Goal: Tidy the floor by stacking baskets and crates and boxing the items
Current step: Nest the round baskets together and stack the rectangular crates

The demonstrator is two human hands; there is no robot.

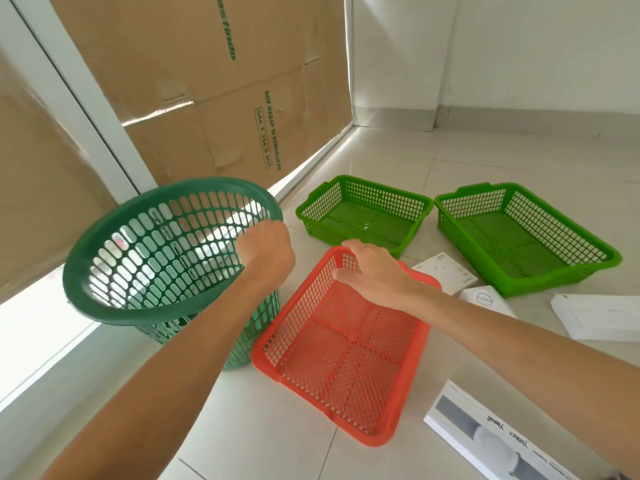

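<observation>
You are gripping the far rim of the orange crate on the tiled floor with your right hand, while your left hand is clutching the tilted dark green basket's rim; two green crates are sitting beyond.

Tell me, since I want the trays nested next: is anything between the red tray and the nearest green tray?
Nothing visible. The red tray, its far rim held by the right hand, sits just in front of the nearest green tray, with only bare floor between.
</observation>
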